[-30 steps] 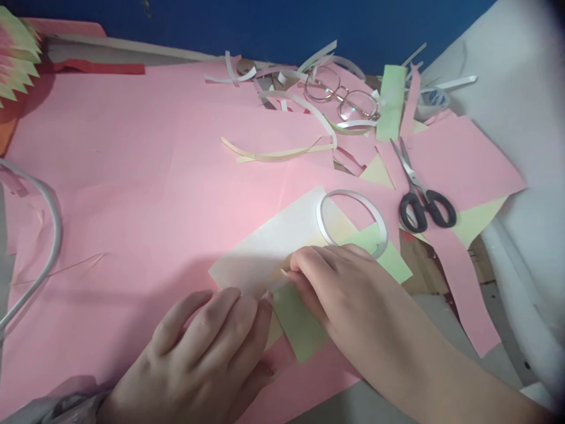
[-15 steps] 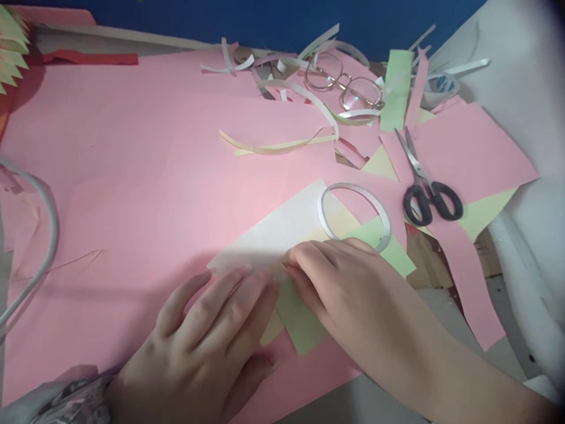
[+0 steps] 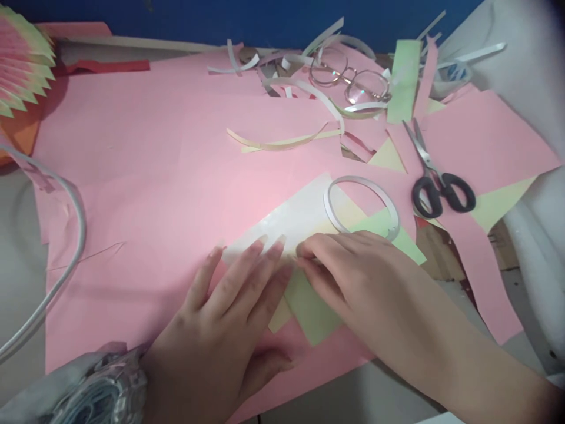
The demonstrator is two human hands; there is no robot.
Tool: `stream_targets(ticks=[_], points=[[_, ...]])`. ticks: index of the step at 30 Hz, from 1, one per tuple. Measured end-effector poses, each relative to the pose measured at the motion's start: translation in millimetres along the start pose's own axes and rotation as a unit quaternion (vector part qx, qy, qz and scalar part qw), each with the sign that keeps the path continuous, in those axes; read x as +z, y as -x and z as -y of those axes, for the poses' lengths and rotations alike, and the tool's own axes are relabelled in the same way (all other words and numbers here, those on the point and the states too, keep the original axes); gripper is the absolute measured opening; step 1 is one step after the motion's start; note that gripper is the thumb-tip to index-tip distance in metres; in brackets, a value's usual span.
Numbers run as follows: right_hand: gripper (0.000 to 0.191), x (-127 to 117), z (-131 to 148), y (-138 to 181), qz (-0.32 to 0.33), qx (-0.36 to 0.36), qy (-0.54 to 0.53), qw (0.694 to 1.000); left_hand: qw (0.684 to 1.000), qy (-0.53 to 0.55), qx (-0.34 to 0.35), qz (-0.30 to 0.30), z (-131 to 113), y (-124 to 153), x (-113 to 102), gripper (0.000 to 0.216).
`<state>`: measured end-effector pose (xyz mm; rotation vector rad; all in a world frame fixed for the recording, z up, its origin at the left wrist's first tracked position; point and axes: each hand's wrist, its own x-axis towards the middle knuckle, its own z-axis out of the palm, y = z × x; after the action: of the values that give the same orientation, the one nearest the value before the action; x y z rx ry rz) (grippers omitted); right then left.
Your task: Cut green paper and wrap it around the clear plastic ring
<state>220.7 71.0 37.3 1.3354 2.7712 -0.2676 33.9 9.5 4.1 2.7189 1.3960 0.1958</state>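
Note:
My left hand (image 3: 229,300) lies with outstretched fingers over the lower left part of a white sheet of paper (image 3: 291,218), pressing it down. Beside it, my right hand (image 3: 353,271) has thumb and forefinger pinched together at the sheet's lower edge; what sits between the fingertips is hidden. Under both hands, a green paper piece (image 3: 313,312) and a pale yellow paper piece (image 3: 279,318) cross the white sheet. Just beyond my right hand, a white ring-shaped roll (image 3: 329,206) rests on these papers, partly covered by the hand.
Large pink paper (image 3: 145,206) covers the surface. Black-handled scissors (image 3: 428,162) lie at right on pink offcuts. Eyeglasses (image 3: 348,76) sit among curled paper strips (image 3: 326,103) at the back. A white cable (image 3: 79,229) loops at left, near a pleated paper fan (image 3: 26,65).
The view has shifted slightly, so most things appear further right. My left hand's fingers have spread a little; my right hand keeps its pinch at the paper.

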Motion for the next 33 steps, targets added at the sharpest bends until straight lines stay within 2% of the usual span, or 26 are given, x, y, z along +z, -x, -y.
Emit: stream_targets(ticks=[4,10,16,23,29,33], points=[[0.016,-5.9,0.3,1.6,0.005,0.032,-0.005,0.999,1.0,0.008,0.001,-0.004,0.5,0.1,1.4,0.07],[0.009,-6.8,2.2,4.1,-0.015,0.011,0.031,0.999,0.999,0.042,0.003,-0.013,-0.6,3.7,4.0,0.072],[0.013,-7.0,-1.0,3.1,-0.024,-0.018,0.022,0.999,0.999,0.041,0.01,-0.021,0.2,2.9,4.9,0.081],[0.011,-6.6,-3.8,1.8,-0.065,0.007,0.025,0.998,0.999,0.03,0.013,-0.013,-0.3,3.9,4.1,0.081],[0.006,-7.9,-8.6,1.4,-0.03,0.008,-0.056,0.998,0.999,0.028,0.014,-0.021,-0.7,5.8,4.3,0.08],[0.01,-7.5,-10.8,2.1,-0.021,0.001,-0.071,0.997,0.999,0.027,0.017,-0.018,0.0,5.6,4.7,0.079]])
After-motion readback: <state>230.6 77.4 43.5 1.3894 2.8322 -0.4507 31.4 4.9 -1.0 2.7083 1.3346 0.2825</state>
